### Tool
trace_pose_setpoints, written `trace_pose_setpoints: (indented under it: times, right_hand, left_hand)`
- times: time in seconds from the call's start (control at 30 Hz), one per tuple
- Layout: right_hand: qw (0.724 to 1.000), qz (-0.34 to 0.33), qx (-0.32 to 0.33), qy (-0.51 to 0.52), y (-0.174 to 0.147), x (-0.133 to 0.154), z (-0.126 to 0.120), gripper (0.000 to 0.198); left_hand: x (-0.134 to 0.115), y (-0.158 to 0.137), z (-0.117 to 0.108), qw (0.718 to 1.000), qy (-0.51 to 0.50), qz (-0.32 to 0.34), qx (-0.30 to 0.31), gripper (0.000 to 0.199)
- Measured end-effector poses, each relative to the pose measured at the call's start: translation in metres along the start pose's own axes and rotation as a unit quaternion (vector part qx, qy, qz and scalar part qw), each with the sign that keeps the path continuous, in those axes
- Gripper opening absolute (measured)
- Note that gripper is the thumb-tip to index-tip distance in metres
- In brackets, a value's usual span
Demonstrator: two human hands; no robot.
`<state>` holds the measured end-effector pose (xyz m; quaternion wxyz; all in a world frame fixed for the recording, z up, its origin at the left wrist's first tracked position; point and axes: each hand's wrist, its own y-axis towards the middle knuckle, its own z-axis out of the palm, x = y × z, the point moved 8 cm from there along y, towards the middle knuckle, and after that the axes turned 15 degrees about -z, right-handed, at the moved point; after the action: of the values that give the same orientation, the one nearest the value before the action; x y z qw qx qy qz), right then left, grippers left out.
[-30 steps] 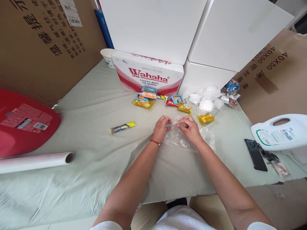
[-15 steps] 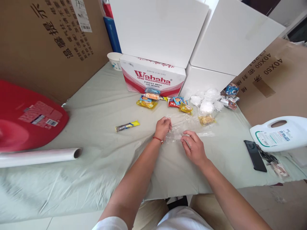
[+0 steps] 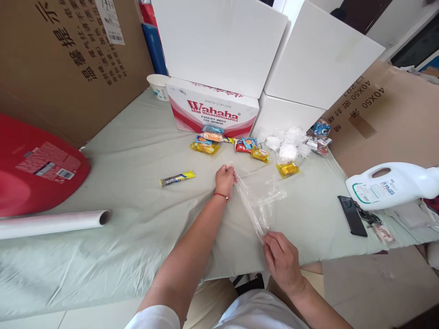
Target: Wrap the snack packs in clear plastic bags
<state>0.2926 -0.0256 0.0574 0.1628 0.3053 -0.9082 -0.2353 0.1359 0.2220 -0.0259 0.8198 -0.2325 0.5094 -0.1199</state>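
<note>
A clear plastic bag (image 3: pixel 259 203) is stretched between my two hands over the cloth-covered table. My left hand (image 3: pixel 225 181), with a red cord bracelet at the wrist, pinches its far edge. Closer to me, my right hand (image 3: pixel 281 258) grips the near end of the same bag. To the left of my left hand lies a narrow snack bar (image 3: pixel 177 178) in a yellow and dark wrapper. Beyond the bag, a yellow-wrapped snack (image 3: pixel 288 169) rests by itself, in front of a cluster of crumpled white plastic bundles (image 3: pixel 288 142).
Several wrapped snacks (image 3: pixel 205 145) lie before a Wahaha carton (image 3: pixel 212 109). A paper cup (image 3: pixel 158 87) stands beside it. On the left are a red jug (image 3: pixel 44 169) and a white roll (image 3: pixel 55 224). A phone (image 3: pixel 352 215) and white detergent bottle (image 3: pixel 387 185) lie right.
My right hand has moved toward me and closed on the bag, which is now pulled taut between both hands. The yellow-wrapped snack beyond no longer shows through the bag. The view has shifted slightly.
</note>
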Motion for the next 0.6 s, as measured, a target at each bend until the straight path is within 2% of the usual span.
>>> trace_pose_setpoints:
  times: [0.1, 0.17, 0.27, 0.37, 0.47, 0.6]
  right_hand:
    - [0.999, 0.019, 0.016, 0.035, -0.009, 0.003, 0.004, 0.024]
    - [0.995, 0.055, 0.022, 0.083, -0.011, -0.004, 0.001, 0.018]
    - [0.976, 0.177, -0.035, 0.119, -0.009, -0.04, -0.018, 0.021]
    - [0.934, 0.318, -0.091, 0.133, -0.006, -0.089, -0.029, 0.035]
    - [0.898, 0.376, -0.096, 0.208, 0.013, -0.122, -0.013, 0.041]
    - [0.86, 0.419, -0.112, 0.267, 0.045, -0.143, 0.016, 0.046]
  left_hand:
    - [-0.003, -0.002, -0.002, 1.0, -0.013, 0.0, 0.006, 0.016]
    - [-0.006, -0.005, -0.003, 1.0, -0.02, 0.001, 0.016, 0.014]
    - [-0.01, -0.009, -0.004, 0.999, -0.026, 0.005, 0.038, 0.012]
    - [-0.012, -0.014, -0.004, 0.998, -0.028, 0.017, 0.046, 0.013]
    - [-0.011, -0.019, -0.002, 0.998, -0.027, 0.035, 0.04, 0.014]
    - [-0.006, -0.035, 0.009, 0.998, -0.015, 0.055, 0.039, 0.013]
